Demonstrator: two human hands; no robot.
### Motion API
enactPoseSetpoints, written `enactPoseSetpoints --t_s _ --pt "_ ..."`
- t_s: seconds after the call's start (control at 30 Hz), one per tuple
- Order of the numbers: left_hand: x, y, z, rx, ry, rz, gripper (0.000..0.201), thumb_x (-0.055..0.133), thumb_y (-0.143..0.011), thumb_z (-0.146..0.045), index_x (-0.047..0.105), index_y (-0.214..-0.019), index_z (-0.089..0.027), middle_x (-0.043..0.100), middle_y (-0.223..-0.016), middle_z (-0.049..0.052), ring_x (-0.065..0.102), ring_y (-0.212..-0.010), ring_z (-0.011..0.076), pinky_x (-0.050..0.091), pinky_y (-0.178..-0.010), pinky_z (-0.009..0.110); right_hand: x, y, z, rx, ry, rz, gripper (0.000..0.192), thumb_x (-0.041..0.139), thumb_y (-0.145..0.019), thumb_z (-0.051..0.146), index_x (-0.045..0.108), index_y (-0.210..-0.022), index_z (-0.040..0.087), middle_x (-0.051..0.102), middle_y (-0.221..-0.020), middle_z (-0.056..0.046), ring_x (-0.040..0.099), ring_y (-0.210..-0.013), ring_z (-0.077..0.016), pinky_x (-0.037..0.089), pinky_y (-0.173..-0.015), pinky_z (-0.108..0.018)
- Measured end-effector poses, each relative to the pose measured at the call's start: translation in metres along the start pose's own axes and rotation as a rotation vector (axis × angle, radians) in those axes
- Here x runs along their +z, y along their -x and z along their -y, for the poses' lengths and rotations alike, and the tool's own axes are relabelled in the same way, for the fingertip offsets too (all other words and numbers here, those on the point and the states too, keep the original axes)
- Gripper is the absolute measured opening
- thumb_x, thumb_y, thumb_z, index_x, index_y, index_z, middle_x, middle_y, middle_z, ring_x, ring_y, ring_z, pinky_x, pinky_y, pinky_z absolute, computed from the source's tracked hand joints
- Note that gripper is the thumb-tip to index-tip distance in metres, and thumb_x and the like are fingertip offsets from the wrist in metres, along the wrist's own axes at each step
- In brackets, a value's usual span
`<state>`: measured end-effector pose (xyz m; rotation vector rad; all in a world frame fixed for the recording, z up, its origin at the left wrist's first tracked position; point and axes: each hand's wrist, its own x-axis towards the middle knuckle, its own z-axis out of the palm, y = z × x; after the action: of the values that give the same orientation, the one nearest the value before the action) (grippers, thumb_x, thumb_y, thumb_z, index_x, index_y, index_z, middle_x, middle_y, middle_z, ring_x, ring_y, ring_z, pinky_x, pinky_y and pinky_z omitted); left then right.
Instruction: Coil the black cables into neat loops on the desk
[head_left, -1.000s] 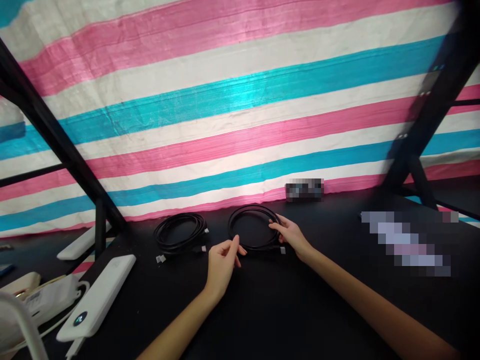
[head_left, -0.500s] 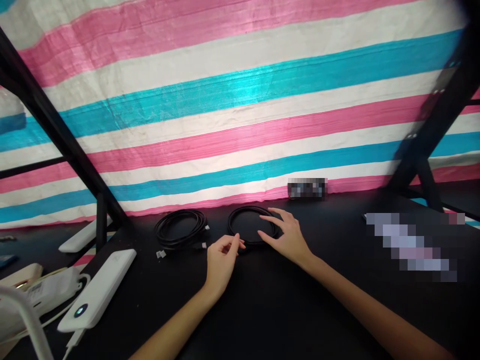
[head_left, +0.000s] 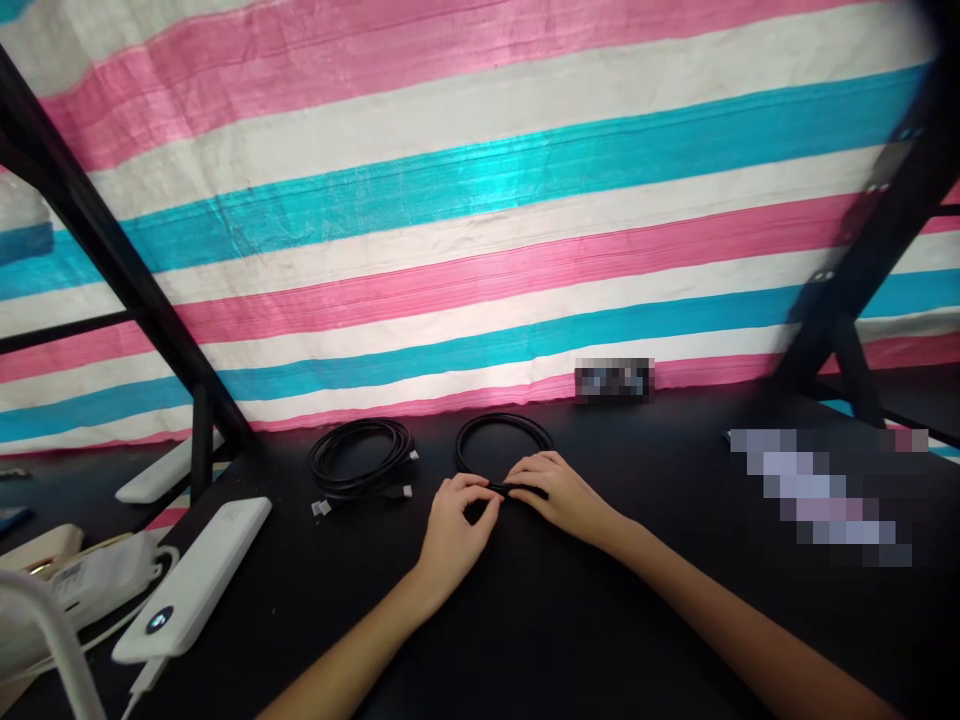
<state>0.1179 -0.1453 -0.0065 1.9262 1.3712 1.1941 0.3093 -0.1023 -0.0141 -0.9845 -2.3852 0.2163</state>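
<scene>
Both grips [head_left: 510, 495] pinch coiled cable [head_left: 501, 427] near edge.

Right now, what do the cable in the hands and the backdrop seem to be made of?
Cable: black, matte, likely rubber or plastic sheathed; it coils smoothly with little shine. Backdrop: probably woven plastic tarp; a fine ribbed weave, creases and a glossy sheen show on its pink, white and blue stripes.

Cable coil's [head_left: 501, 432] near arc under fingers [head_left: 525, 478]
</scene>
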Motion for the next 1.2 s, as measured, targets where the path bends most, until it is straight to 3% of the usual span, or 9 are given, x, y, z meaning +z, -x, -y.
enactPoseSetpoints --t_s 0.43,0.67,0.8,0.93,1.2 --pt "0.0012 0.0005 0.0006 0.046 -0.054 0.011 0.015 0.057 -0.081 -0.019 0.071 -0.078 -0.02 0.065 -0.092 0.006 0.059 -0.09 0.0206 0.042 -0.083 0.036 -0.0021 -0.0006 -0.0017 0.022 0.04 -0.043 0.015 0.058 -0.088 0.025 0.072 -0.095 0.024 0.072 -0.091 -0.002 0.063 -0.088 -0.0188 0.038 -0.083 -0.036" --pt "0.0005 -0.0001 0.0007 0.047 -0.041 -0.026 0.015 0.056 -0.081 -0.02 0.071 -0.079 -0.02 0.062 -0.085 0.006 0.056 -0.08 0.0184 0.042 -0.075 0.032 -0.0051 -0.0003 0.0039 0.027 0.004 -0.048 0.021 0.065 -0.082 0.021 0.065 -0.103 0.023 0.068 -0.102 -0.003 0.061 -0.095 -0.019 0.041 -0.081 -0.033" --pt "0.0011 0.0001 0.001 0.039 -0.032 -0.028 0.014 0.056 -0.081 -0.019 0.071 -0.079 -0.02 0.062 -0.086 0.005 0.056 -0.08 0.018 0.042 -0.074 0.032 -0.0065 0.0006 0.0068 0.011 0.003 -0.052 0.008 0.064 -0.079 0.015 0.059 -0.08 0.02 0.063 -0.1 -0.004 0.059 -0.093 -0.0183 0.042 -0.079 -0.031" --pt "0.0013 0.0002 0.0001 0.018 -0.022 -0.031 0.014 0.057 -0.08 -0.019 0.071 -0.078 -0.02 0.062 -0.085 0.005 0.057 -0.08 0.0182 0.042 -0.074 0.032 -0.004 0.0028 0.0067 -0.034 0.007 -0.042 0.017 0.066 -0.078 0.02 0.056 -0.065 0.019 0.06 -0.105 -0.005 0.057 -0.097 -0.019 0.041 -0.084 -0.032" --pt "0.0007 -0.0003 -0.0016 0.01 0.008 -0.029 0.016 0.055 -0.081 -0.018 0.071 -0.08 -0.018 0.061 -0.086 0.006 0.057 -0.082 0.0181 0.042 -0.075 0.031 -0.0002 0.0026 0.0052 0.061 0.103 -0.028 0.014 0.056 -0.087 0.02 0.069 -0.091 0.024 0.065 -0.101 -0.005 0.059 -0.097 -0.02 0.041 -0.088 -0.038"
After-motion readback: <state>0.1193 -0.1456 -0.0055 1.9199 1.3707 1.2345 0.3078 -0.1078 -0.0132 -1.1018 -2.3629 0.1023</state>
